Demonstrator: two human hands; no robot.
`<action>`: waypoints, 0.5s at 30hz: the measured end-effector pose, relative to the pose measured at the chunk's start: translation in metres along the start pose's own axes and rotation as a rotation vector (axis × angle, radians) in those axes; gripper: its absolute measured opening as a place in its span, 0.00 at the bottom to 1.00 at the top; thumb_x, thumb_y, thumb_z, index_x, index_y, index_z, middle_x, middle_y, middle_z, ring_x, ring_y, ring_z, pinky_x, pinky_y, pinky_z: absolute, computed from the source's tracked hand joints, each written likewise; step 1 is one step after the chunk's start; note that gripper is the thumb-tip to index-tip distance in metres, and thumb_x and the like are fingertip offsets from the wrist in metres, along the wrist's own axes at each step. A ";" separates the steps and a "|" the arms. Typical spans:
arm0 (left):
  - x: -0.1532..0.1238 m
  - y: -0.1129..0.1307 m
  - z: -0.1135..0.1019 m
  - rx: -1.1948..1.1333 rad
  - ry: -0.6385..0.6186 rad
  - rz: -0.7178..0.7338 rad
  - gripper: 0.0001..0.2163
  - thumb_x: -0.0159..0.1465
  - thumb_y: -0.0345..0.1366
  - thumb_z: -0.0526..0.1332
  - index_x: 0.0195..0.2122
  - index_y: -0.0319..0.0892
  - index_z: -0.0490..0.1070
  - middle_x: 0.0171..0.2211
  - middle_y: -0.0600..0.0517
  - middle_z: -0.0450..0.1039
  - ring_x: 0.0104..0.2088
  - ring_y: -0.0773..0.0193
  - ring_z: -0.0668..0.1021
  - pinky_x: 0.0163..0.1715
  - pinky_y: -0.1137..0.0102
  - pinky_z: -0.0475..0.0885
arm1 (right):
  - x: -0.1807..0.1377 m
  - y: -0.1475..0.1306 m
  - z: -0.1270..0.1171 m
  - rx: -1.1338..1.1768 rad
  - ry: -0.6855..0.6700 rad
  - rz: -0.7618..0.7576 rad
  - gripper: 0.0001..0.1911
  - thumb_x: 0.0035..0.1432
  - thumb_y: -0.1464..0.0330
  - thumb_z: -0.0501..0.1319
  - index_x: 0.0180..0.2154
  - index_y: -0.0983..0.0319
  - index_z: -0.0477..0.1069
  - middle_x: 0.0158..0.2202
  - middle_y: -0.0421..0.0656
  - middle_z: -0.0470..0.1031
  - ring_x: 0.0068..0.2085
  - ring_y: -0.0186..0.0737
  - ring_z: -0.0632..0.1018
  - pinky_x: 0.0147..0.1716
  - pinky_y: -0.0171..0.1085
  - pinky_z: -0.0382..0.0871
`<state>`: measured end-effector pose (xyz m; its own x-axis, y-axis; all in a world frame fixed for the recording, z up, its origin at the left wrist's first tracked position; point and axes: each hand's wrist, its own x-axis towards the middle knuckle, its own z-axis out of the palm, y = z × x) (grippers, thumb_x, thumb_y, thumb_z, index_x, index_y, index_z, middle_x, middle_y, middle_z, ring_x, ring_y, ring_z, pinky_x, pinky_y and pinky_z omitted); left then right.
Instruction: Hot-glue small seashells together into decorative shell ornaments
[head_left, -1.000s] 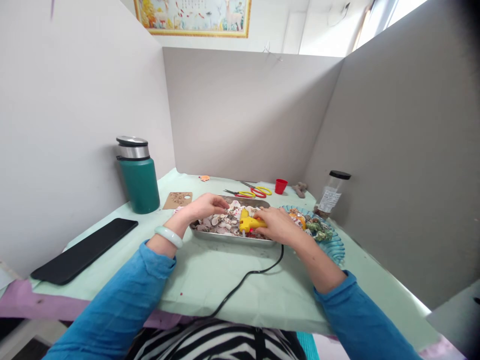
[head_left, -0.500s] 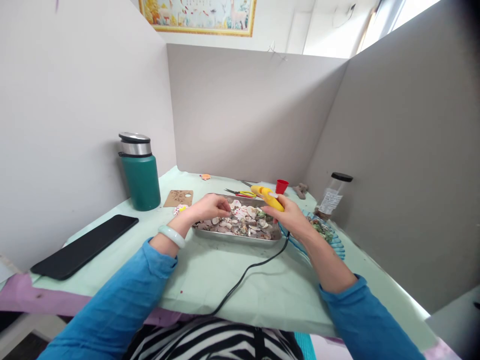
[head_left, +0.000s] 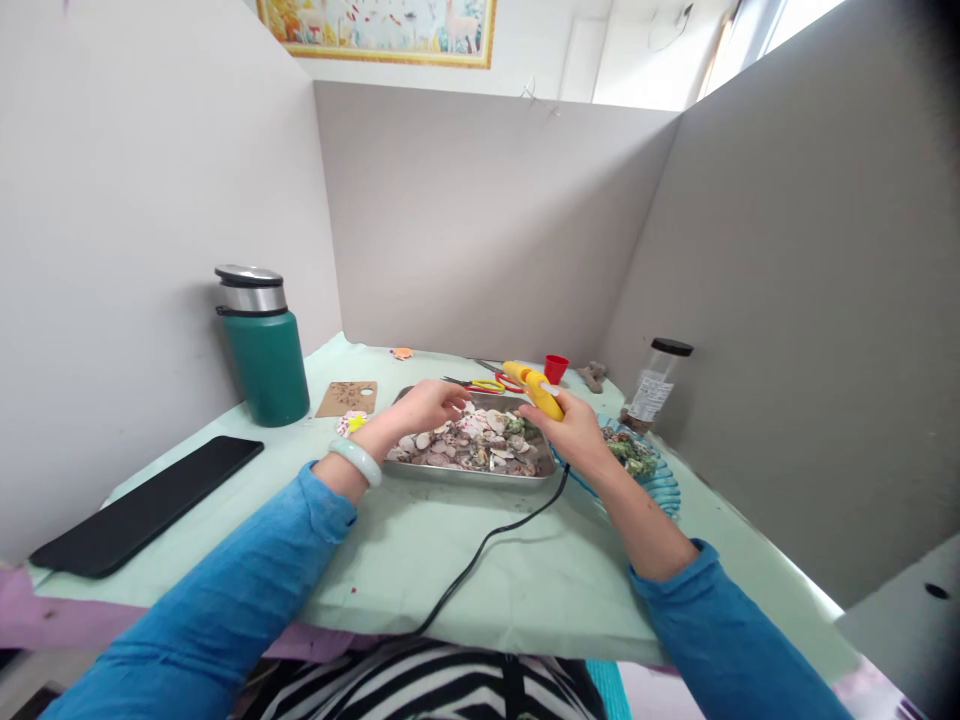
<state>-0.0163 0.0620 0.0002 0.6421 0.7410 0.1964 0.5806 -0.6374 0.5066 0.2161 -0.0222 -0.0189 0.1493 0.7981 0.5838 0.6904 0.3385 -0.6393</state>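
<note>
In my right hand (head_left: 574, 430) is a yellow hot glue gun (head_left: 536, 388), its nozzle end pointing up and to the left and a black cord (head_left: 491, 545) running from its handle. Below and between my hands lies a shallow metal tray (head_left: 480, 478) full of seashells (head_left: 469, 445), mostly pale and brown, some greenish. My left hand (head_left: 431, 405), with a pale green bangle (head_left: 355, 462) on the wrist, hovers over the tray's back left part. Its fingers are loosely bent and look apart, with nothing visible in them.
A blue ribbed plate (head_left: 666, 490) holding greenish pieces lies right of the tray. Behind are yellow-handled pliers (head_left: 487, 386) and a red cup (head_left: 556, 369). A green bottle (head_left: 266, 365), black flat case (head_left: 150, 505) and brown board (head_left: 346, 399) stand left; a clear jar (head_left: 651, 390) right.
My left hand has lifted slightly from the shells, and its fingers have loosened from a pinch. My right hand keeps the glue gun in nearly the same place. The view has shifted a little.
</note>
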 end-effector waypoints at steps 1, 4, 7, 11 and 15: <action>0.002 0.003 -0.001 0.043 -0.009 0.009 0.16 0.55 0.31 0.56 0.45 0.41 0.73 0.41 0.51 0.77 0.39 0.65 0.78 0.37 0.76 0.69 | 0.000 0.001 0.000 -0.006 0.008 0.003 0.20 0.50 0.54 0.60 0.39 0.62 0.73 0.30 0.41 0.74 0.30 0.40 0.71 0.29 0.36 0.62; 0.008 0.015 0.000 0.260 -0.100 0.065 0.12 0.54 0.29 0.56 0.37 0.42 0.77 0.36 0.51 0.78 0.35 0.64 0.78 0.36 0.75 0.69 | 0.000 0.003 0.000 -0.020 0.005 0.007 0.19 0.50 0.54 0.60 0.37 0.62 0.72 0.28 0.40 0.73 0.28 0.39 0.70 0.27 0.36 0.62; 0.017 0.028 0.007 0.519 -0.191 0.087 0.13 0.53 0.26 0.57 0.35 0.42 0.78 0.36 0.48 0.78 0.36 0.60 0.78 0.36 0.72 0.69 | -0.001 0.002 0.000 -0.016 0.009 -0.003 0.19 0.51 0.53 0.59 0.37 0.61 0.72 0.28 0.40 0.73 0.28 0.39 0.70 0.27 0.36 0.61; 0.028 0.039 0.018 0.743 -0.275 0.057 0.13 0.53 0.27 0.58 0.37 0.41 0.78 0.36 0.43 0.78 0.35 0.57 0.78 0.35 0.69 0.70 | -0.001 0.000 -0.002 -0.003 0.019 -0.004 0.20 0.50 0.53 0.59 0.37 0.61 0.72 0.28 0.40 0.73 0.28 0.39 0.71 0.27 0.36 0.62; 0.034 0.046 0.024 0.822 -0.332 0.047 0.11 0.52 0.25 0.59 0.34 0.36 0.78 0.35 0.38 0.77 0.34 0.53 0.78 0.34 0.66 0.70 | -0.001 -0.003 -0.004 0.004 0.013 0.006 0.19 0.50 0.54 0.60 0.37 0.61 0.73 0.27 0.40 0.73 0.27 0.39 0.70 0.28 0.36 0.61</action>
<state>0.0438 0.0526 0.0098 0.7125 0.6919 -0.1162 0.6438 -0.7106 -0.2838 0.2165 -0.0258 -0.0155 0.1629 0.7935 0.5864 0.6869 0.3354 -0.6448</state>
